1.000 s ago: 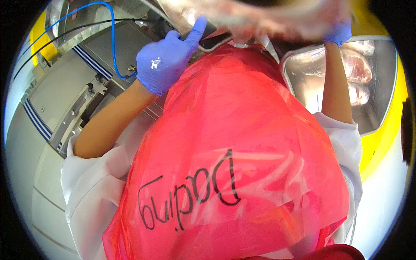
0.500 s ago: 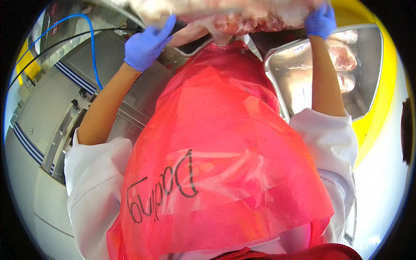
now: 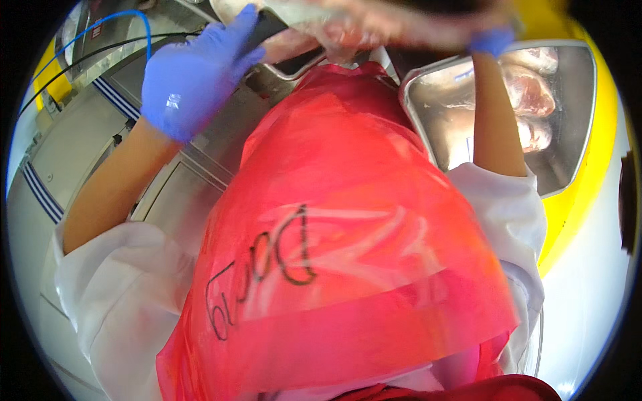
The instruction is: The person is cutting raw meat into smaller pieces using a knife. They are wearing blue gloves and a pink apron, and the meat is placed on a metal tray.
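The left hand (image 3: pixel 190 83), in a blue glove, is curling its fingers (image 3: pixel 234 37) around the left end of a long slab of raw meat (image 3: pixel 374 23) that is being held up along the top edge of the view; the fingers are closing on that end, though blur is hiding exactly how tightly. The right hand (image 3: pixel 491 41), also in a blue glove, is meeting the slab's right end from below, and whether its fingers are wrapping or only propping the meat cannot be told, since only a small patch of glove is showing. The slab's long axis is running left to right, spanning from one hand to the other, so it is lying directly above and between both sets of fingers, well above the metal work surface (image 3: pixel 80 127); the left hand is showing larger and closer to the camera. Just below the right forearm, a shiny metal tray (image 3: pixel 455 113) is sitting at the right side, holding more pale pink cuts of meat (image 3: pixel 531 87) toward its far right corner. A yellow band (image 3: pixel 588 167) is curving past the tray's outer rim. At the upper left, a blue hose (image 3: pixel 120 17) and a black cable are looping over the steel surface. Filling the middle, a red plastic apron (image 3: pixel 354 254) is carrying a handwritten black marking on its lower left, over white sleeves (image 3: pixel 114 287).
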`<move>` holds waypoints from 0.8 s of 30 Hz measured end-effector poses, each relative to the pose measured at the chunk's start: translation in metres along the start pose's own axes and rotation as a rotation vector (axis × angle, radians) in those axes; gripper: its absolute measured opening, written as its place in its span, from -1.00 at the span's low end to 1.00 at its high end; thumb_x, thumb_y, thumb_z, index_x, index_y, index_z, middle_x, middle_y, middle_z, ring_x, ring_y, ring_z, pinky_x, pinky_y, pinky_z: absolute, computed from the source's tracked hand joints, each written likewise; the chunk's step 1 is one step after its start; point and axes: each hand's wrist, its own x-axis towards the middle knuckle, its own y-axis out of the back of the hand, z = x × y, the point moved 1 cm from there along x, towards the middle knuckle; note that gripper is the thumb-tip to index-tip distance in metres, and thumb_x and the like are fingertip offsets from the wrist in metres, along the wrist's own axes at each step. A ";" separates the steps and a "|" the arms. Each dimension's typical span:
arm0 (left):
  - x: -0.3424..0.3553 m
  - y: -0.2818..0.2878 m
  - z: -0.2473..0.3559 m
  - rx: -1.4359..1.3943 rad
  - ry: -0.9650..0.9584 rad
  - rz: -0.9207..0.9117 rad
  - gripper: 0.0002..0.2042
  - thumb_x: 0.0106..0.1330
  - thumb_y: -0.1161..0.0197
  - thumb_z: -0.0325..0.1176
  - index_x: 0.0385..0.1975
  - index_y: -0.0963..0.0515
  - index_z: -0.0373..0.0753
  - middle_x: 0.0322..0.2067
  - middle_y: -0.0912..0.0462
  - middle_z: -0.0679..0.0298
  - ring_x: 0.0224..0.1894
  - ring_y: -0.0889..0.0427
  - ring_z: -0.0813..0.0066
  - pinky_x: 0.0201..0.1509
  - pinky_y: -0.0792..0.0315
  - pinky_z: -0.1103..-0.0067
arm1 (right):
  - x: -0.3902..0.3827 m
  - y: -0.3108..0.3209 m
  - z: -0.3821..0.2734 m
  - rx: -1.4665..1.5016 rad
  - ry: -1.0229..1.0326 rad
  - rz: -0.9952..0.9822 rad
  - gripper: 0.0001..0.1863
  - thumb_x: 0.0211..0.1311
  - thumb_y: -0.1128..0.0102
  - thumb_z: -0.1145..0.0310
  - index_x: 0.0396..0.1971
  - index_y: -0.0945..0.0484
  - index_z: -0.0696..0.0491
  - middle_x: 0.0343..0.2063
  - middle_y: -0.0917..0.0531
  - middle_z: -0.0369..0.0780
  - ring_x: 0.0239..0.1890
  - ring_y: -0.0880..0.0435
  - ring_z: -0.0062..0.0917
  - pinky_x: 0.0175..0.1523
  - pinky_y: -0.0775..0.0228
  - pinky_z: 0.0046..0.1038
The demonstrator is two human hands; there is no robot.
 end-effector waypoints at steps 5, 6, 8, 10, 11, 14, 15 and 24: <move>0.034 -0.129 -0.072 -0.203 -0.096 0.282 -0.56 0.34 -0.35 0.06 0.09 -0.62 -0.04 -0.22 -0.77 0.14 -0.30 -0.75 0.07 -0.23 -0.62 0.29 | -0.027 0.010 -0.029 0.956 -0.451 0.331 -0.54 0.28 -0.24 0.08 -0.01 -0.65 0.14 -0.06 -0.70 -0.05 0.06 -0.65 -0.21 0.18 -0.47 -0.28; 0.050 -0.148 -0.081 -0.209 -0.103 0.262 -0.57 0.33 -0.35 0.07 0.07 -0.63 -0.05 -0.24 -0.77 0.15 -0.30 -0.75 0.06 -0.22 -0.61 0.28 | -0.026 0.034 -0.033 0.947 -0.429 0.233 -0.53 0.26 -0.25 0.09 0.01 -0.64 0.14 -0.04 -0.68 -0.03 0.08 -0.63 -0.22 0.21 -0.44 -0.28; 0.072 -0.169 -0.091 -0.233 -0.163 0.309 -0.55 0.31 -0.37 0.09 0.06 -0.63 -0.05 -0.25 -0.77 0.15 -0.29 -0.75 0.04 -0.20 -0.61 0.26 | -0.038 0.073 -0.033 0.950 -0.419 0.115 -0.56 0.23 -0.27 0.13 0.01 -0.64 0.09 -0.01 -0.67 -0.04 0.12 -0.61 -0.24 0.26 -0.40 -0.25; 0.084 -0.185 -0.092 -0.212 -0.162 0.327 -0.52 0.29 -0.37 0.13 0.04 -0.63 -0.06 -0.25 -0.77 0.14 -0.27 -0.74 0.01 -0.18 -0.60 0.22 | -0.048 0.112 -0.045 1.014 -0.428 0.086 -0.63 0.20 -0.28 0.17 -0.04 -0.66 0.01 0.00 -0.67 -0.09 0.15 -0.60 -0.27 0.29 -0.35 -0.19; 0.092 -0.170 -0.086 -0.222 -0.254 0.404 -0.59 0.28 -0.36 0.10 -0.06 -0.64 -0.05 -0.39 -0.68 0.16 -0.41 -0.66 0.05 -0.32 -0.51 0.23 | -0.049 0.127 -0.054 1.055 -0.441 0.081 -0.66 0.19 -0.28 0.19 -0.06 -0.67 -0.03 0.00 -0.67 -0.12 0.16 -0.60 -0.29 0.31 -0.32 -0.16; 0.111 -0.155 -0.090 -0.202 -0.329 0.465 -0.61 0.23 -0.35 0.17 -0.29 -0.62 -0.05 -0.53 -0.59 0.19 -0.55 -0.58 0.04 -0.43 -0.43 0.21 | -0.032 0.156 -0.063 1.119 -0.425 0.159 -0.71 0.14 -0.30 0.24 -0.11 -0.69 -0.10 0.01 -0.67 -0.16 0.18 -0.57 -0.29 0.33 -0.27 -0.08; 0.120 -0.160 -0.093 -0.201 -0.314 0.471 -0.58 0.21 -0.36 0.21 -0.36 -0.60 -0.05 -0.53 -0.59 0.19 -0.54 -0.58 0.02 -0.41 -0.43 0.20 | -0.026 0.162 -0.061 1.089 -0.395 0.225 -0.71 0.13 -0.32 0.25 -0.12 -0.69 -0.10 0.00 -0.67 -0.14 0.18 -0.56 -0.27 0.33 -0.26 -0.06; 0.133 -0.209 -0.111 -0.142 -0.162 0.264 -0.60 0.25 -0.36 0.13 -0.18 -0.65 -0.08 -0.38 -0.69 0.20 -0.36 -0.70 0.13 -0.23 -0.56 0.28 | -0.104 0.225 -0.105 0.942 -0.078 0.137 -0.82 0.10 -0.47 0.32 -0.34 -0.74 0.08 -0.38 -0.66 -0.17 -0.31 -0.64 -0.36 -0.15 -0.48 -0.35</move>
